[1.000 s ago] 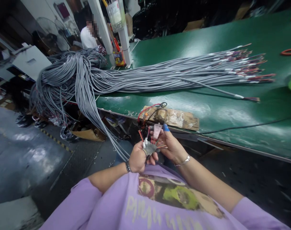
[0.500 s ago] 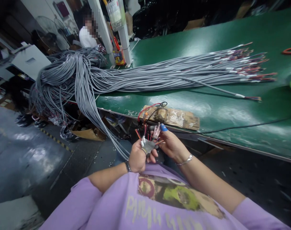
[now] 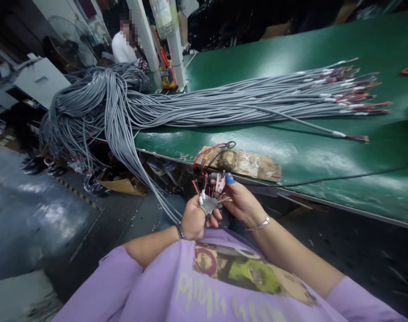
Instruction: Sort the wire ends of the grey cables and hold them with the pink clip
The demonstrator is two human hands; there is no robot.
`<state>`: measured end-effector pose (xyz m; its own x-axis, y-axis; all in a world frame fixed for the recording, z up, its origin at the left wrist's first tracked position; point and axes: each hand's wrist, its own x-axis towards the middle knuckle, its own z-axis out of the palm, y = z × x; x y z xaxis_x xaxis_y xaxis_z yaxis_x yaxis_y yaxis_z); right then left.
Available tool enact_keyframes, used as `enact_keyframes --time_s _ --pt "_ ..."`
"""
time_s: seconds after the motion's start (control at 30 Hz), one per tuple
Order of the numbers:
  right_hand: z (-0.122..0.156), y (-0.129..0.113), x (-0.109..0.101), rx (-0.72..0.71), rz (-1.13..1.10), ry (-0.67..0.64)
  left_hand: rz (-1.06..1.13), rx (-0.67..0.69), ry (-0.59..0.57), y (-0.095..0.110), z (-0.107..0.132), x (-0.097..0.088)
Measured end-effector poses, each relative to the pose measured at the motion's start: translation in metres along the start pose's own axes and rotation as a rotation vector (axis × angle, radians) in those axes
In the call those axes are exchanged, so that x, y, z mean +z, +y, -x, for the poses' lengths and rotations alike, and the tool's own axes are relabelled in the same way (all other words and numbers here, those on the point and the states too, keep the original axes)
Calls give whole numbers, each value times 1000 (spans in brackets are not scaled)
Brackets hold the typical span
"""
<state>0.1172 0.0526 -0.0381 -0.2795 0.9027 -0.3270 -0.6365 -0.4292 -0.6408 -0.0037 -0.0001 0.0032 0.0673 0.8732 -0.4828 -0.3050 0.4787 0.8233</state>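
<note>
My left hand (image 3: pixel 194 220) is closed around the ends of several grey cables (image 3: pixel 163 203), in front of my body at the table's front edge. White sleeves (image 3: pixel 202 197) and thin coloured wires stick up out of its grip, and a grey wrapping covers its thumb. Close beside it, my right hand (image 3: pixel 242 201) pinches a pale pink clip-like piece (image 3: pixel 220 183) at the wire ends. A blue cover (image 3: pixel 230 179) sits on one of its digits. Which wires its fingers touch is too small to make out.
A big bundle of grey cables (image 3: pixel 190 107) lies along the green table (image 3: pixel 274 58), draping over the edge at left. Behind the wires, a wooden board (image 3: pixel 257 165) carries red and black leads. A black cord (image 3: pixel 325 180) crosses rightward. A person in white (image 3: pixel 121 48) is at the back.
Both hands stay almost in place, still together at the wire ends. The pink clip-like piece has turned slightly and shows more clearly. The view has shifted a little.
</note>
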Motion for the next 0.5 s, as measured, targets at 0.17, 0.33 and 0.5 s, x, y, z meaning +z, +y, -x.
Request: enact_keyframes --time_s 0.17,0.33,0.5 --pt "6 -5 0 75 -21 -63 -4 20 10 0 4 -4" --pt "8 -13 0 123 36 -103 -61 72 14 -3 4 -13" --pt "6 -13 3 11 95 -78 -93 185 14 -8 -2 -18"
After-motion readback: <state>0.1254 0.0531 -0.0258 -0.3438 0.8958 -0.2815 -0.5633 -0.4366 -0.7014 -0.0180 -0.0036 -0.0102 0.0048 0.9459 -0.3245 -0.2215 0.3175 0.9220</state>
